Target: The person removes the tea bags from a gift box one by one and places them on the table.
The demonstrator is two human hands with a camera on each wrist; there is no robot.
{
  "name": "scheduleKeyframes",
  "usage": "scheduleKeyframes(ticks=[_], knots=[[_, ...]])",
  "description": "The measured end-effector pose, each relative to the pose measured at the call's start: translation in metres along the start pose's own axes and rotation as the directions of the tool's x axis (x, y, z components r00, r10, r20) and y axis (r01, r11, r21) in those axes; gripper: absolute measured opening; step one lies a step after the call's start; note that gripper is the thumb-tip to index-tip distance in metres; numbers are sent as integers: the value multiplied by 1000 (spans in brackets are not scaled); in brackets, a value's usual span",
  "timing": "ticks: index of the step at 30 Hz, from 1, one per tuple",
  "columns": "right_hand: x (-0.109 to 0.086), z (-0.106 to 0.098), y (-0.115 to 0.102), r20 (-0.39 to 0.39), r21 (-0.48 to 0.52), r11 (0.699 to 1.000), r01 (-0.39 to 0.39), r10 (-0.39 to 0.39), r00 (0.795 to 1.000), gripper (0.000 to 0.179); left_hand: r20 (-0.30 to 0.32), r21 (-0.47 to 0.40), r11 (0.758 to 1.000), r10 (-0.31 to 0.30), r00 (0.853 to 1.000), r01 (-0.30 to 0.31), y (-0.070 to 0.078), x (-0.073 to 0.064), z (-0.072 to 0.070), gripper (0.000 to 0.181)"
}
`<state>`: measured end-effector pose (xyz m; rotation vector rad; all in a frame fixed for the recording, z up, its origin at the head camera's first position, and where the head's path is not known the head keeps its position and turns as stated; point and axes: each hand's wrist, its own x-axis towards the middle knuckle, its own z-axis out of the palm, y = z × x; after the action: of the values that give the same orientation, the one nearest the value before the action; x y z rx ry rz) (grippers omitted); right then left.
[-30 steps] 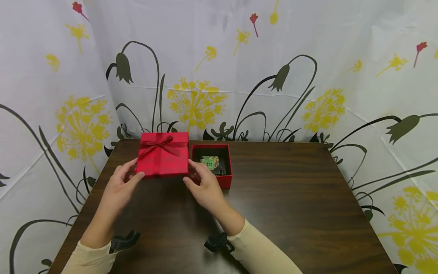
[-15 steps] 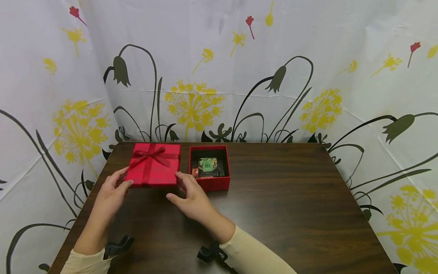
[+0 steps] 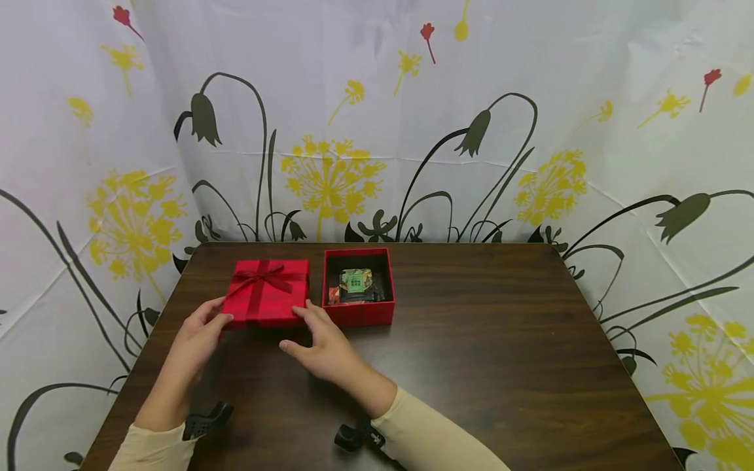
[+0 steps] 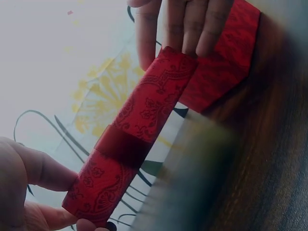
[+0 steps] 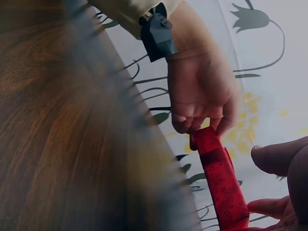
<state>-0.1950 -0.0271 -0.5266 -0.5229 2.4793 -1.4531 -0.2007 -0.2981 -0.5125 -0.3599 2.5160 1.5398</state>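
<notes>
A square red gift box lid [image 3: 268, 294], patterned and tied with a dark red ribbon bow, lies low over the table's left side. My left hand [image 3: 191, 343] pinches its left front corner between thumb and fingers. At the lid's right front corner, my right hand [image 3: 330, 350] touches the side with its fingertips, its thumb held apart. The right wrist view shows that thumb [image 5: 274, 159] away from the lid's edge [image 5: 224, 192]. Just right of the lid stands the open red box base [image 3: 359, 317], black inside, with small packets [image 3: 356, 281] in it.
The dark wooden table [image 3: 495, 340] stretches out to the right and toward me. Behind it hangs a white curtain [image 3: 365, 59] printed with flowers, close to the table's back edge. A black camera mount sits on each wrist.
The lid has moved left and down toward the table, clear of the box base that it partly overlapped in view. My right thumb has drawn away from the lid.
</notes>
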Motion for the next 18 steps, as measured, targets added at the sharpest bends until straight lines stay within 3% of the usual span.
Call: scheduleKeyframes(ticks=[10, 18], knots=[[4, 11, 9, 11, -54, 998, -31, 32, 999, 74, -10, 54, 998, -28, 1000, 28, -6, 6, 5, 63], [10, 17, 17, 15, -50, 998, -50, 50, 999, 75, 41, 84, 995, -51, 998, 47, -13, 13, 9, 65]])
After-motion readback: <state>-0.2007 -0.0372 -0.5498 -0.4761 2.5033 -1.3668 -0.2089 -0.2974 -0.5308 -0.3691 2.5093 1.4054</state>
